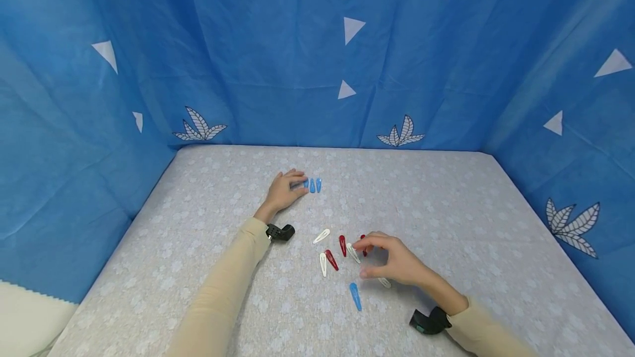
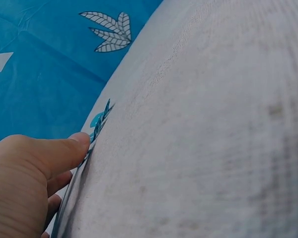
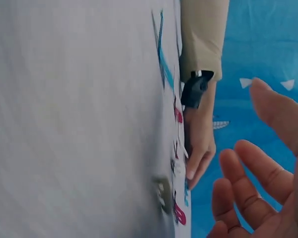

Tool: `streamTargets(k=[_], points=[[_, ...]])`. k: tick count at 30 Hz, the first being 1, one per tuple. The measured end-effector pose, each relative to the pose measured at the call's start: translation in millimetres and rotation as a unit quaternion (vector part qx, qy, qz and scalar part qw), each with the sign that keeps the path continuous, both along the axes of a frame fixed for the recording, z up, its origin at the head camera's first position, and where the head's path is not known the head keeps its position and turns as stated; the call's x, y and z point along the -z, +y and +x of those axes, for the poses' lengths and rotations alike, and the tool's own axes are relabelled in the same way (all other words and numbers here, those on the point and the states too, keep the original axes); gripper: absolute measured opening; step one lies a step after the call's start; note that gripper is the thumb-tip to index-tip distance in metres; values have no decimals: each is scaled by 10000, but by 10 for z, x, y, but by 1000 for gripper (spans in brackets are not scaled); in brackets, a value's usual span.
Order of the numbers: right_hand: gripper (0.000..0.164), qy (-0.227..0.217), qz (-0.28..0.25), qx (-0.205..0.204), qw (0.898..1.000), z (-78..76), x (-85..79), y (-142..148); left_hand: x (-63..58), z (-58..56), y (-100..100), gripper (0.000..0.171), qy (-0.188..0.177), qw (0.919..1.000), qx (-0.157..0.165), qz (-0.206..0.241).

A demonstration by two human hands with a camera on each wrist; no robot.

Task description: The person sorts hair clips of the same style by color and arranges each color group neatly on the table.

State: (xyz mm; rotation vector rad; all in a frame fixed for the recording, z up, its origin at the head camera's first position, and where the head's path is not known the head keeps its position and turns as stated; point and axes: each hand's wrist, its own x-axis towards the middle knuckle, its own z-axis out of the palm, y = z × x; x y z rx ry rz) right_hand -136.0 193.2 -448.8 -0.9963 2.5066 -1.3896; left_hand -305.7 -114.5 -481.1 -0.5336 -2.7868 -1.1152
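Toward the back of the table, my left hand (image 1: pixel 284 190) holds the leftmost of three blue snap hair clips between thumb and fingertips. The other two blue hair clips (image 1: pixel 312 185) lie parallel just to its right. In the left wrist view the thumb (image 2: pixel 72 148) meets the clip's edge, low over the cloth. My right hand (image 1: pixel 399 260) hovers over the near clips, thumb and fingers curved apart with nothing between them. A single blue hair clip (image 1: pixel 355 297) lies just left of its thumb. A white hair clip (image 1: pixel 385 282) and a red hair clip (image 1: pixel 364 237) are partly hidden by it.
Between the hands lie scattered white hair clips (image 1: pixel 323 264) and red hair clips (image 1: pixel 332 260). A pale patterned cloth (image 1: pixel 446 197) covers the table. Blue curtains (image 1: pixel 278 59) hang along its back and sides. Each wrist wears a black camera (image 1: pixel 281 232).
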Motion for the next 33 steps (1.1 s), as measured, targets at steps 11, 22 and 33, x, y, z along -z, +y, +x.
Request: streamTargets(k=[11,22,33], points=[[52,394,461,-251,9978,182,120,-13,-23,-7,19,42,-79,10000,-47,-8],[53,1040,850,-450,9899,210,197,-70,-13,4,3,41,77,9999,-27,58],[55,1471,973,-403,9835,237,213,-93,-14,7,0,41,108,9999,-10,45]])
